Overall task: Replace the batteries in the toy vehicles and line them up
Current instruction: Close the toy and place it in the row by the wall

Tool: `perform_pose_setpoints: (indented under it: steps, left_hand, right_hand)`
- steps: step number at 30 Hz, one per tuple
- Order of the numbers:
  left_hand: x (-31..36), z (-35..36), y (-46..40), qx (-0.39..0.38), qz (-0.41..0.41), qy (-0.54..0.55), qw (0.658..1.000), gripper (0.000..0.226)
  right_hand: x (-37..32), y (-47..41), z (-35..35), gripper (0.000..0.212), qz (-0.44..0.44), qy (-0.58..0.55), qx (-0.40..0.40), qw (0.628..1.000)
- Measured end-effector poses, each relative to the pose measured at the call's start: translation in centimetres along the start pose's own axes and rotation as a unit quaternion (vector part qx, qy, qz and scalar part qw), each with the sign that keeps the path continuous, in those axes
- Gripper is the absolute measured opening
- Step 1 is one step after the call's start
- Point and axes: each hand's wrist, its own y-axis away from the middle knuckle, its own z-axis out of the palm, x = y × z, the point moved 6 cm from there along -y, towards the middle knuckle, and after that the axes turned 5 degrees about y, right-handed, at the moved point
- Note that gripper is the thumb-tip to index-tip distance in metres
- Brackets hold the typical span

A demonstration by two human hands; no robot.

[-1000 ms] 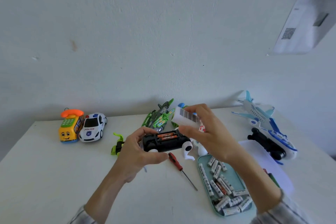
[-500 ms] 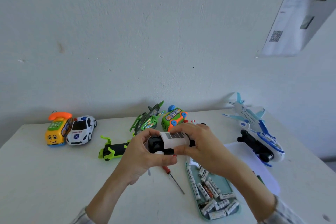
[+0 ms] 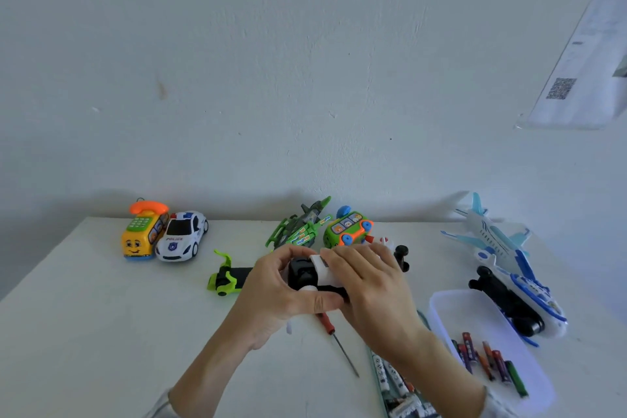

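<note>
My left hand (image 3: 276, 295) grips a black toy vehicle (image 3: 300, 276) held upside down above the white table (image 3: 101, 316). My right hand (image 3: 368, 282) presses a white battery cover (image 3: 320, 270) down onto the toy's underside, its fingers lying over the cover. At the back left a yellow phone bus (image 3: 140, 236) and a white police car (image 3: 181, 236) stand side by side. A green helicopter (image 3: 300, 227), a green-orange bus (image 3: 347, 229) and a green-black toy (image 3: 225, 276) sit near the middle. At the right stand a blue-white plane (image 3: 493, 237) and a second plane (image 3: 522, 302).
A red-handled screwdriver (image 3: 336, 338) lies below my hands. A teal tray (image 3: 397, 394) of white batteries sits partly under my right forearm. A clear lid (image 3: 488, 326) at the right holds several coloured batteries (image 3: 488, 360). A small black wheeled part (image 3: 402, 256) lies behind my right hand.
My right hand brought the white cover down from above onto the black toy and now presses it in place. The head view shifted left and down.
</note>
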Motion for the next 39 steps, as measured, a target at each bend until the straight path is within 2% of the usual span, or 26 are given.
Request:
perform_pose_setpoints:
  steps: [2, 5, 7, 9, 11, 12, 13, 15, 16, 18, 20, 22, 24, 26, 28, 30, 32, 39]
  left_hand:
    - [0.1, -1.3, 0.4, 0.017, 0.001, 0.001, 1.0, 0.073]
    - [0.3, -3.2, 1.2, 0.023, 0.004, -0.002, 1.0, 0.073]
    - [0.4, -4.9, 1.7, 0.022, -0.001, -0.01, 1.0, 0.07]
    - [0.6, -6.8, 2.1, 0.01, -0.006, -0.018, 1.0, 0.066]
    - [0.8, -8.9, 2.2, -0.016, -0.002, -0.033, 0.999, 0.066]
    - [0.9, -10.4, 2.2, -0.035, 0.0, -0.036, 0.999, 0.068]
    - [1.0, -11.3, 2.0, -0.062, 0.004, -0.039, 0.997, 0.069]
    - [0.9, -13.3, 1.4, -0.107, 0.011, -0.043, 0.993, 0.071]
    - [0.8, -14.5, 0.9, -0.106, 0.016, -0.047, 0.993, 0.074]
    - [0.6, -18.0, -0.8, -0.043, 0.046, -0.06, 0.996, 0.077]
    - [-1.1, -22.3, -2.2, 0.056, 0.05, -0.066, 0.995, 0.067]
    - [-4.2, -25.5, -3.0, 0.109, 0.031, -0.156, 0.981, 0.061]
    - [-8.6, -27.7, -3.3, 0.066, -0.001, -0.297, 0.953, 0.06]
    - [-13.1, -28.8, -3.3, -0.022, -0.025, -0.401, 0.915, 0.068]
    - [-16.0, -28.7, -3.3, -0.075, 0.005, -0.505, 0.86, 0.087]
    - [-17.1, -29.0, -3.5, -0.07, 0.036, -0.546, 0.834, 0.082]
    - [-17.4, -29.1, -3.6, -0.069, 0.044, -0.553, 0.829, 0.076]
    - [-17.3, -28.8, -3.7, -0.071, 0.044, -0.557, 0.826, 0.082]
  right_hand:
    - [-0.8, -0.7, 0.1, 0.026, -0.011, -0.024, 0.021, 0.999]
    - [-2.4, -2.0, 0.4, 0.026, -0.02, -0.046, 0.017, 0.999]
    - [-3.6, -3.0, 1.3, 0.028, -0.023, -0.059, -0.024, 0.998]
    - [-5.0, -4.5, 2.4, 0.039, -0.01, -0.081, -0.122, 0.989]
    - [-5.9, -5.5, 3.7, 0.05, 0.041, -0.157, -0.267, 0.95]
    - [-6.9, -6.0, 4.6, 0.052, 0.078, -0.24, -0.34, 0.906]
    - [-7.4, -6.4, 5.2, 0.051, 0.104, -0.309, -0.383, 0.865]
    - [-8.6, -7.8, 6.1, 0.049, 0.107, -0.357, -0.412, 0.832]
    - [-8.9, -8.6, 6.8, 0.049, 0.11, -0.358, -0.412, 0.831]
    - [-9.3, -10.8, 8.3, 0.049, 0.143, -0.352, -0.393, 0.837]
    - [-8.6, -13.5, 10.6, 0.048, 0.229, -0.359, -0.346, 0.836]
    - [-7.0, -15.6, 13.0, 0.046, 0.309, -0.354, -0.305, 0.828]
    - [-5.8, -16.8, 16.5, 0.045, 0.382, -0.363, -0.285, 0.801]
    - [-5.2, -17.2, 20.2, 0.044, 0.441, -0.372, -0.266, 0.772]
    - [-4.7, -16.9, 22.9, 0.042, 0.48, -0.362, -0.251, 0.759]
    - [-5.2, -16.2, 25.6, 0.041, 0.503, -0.351, -0.252, 0.749]
    - [-5.9, -15.4, 27.9, 0.04, 0.51, -0.332, -0.269, 0.746]
    - [-6.4, -13.3, 31.8, 0.045, 0.51, -0.275, -0.287, 0.763]
